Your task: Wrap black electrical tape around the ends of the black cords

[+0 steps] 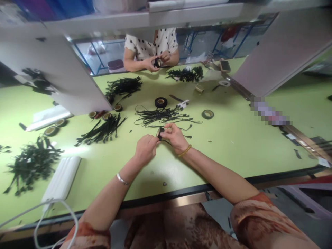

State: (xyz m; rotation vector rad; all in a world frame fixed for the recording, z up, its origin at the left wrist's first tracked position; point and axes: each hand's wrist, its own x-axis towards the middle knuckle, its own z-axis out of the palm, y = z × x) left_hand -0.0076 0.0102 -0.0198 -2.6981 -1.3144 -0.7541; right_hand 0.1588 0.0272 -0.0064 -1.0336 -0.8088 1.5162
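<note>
My left hand (146, 148) and my right hand (176, 138) meet over the middle of the green table. My right fingers are closed on a small roll of black tape (160, 133), tilted on its edge. My left hand is closed, its fingertips against the roll and pinching a thin black cable (167, 141) that runs under my right hand. The far ends of this cable are hidden by my hands. Just beyond lies a loose bundle of black cables (159, 116), with a larger black tape roll (160, 102) behind it.
More cable bundles (102, 129) and tape rolls lie left. A white power strip (62, 180) with a white cord sits near the left front edge. Another tape roll (208, 114) is at right. White partitions (77, 69) stand both sides. Across the table, a person (153, 48) handles a tape roll.
</note>
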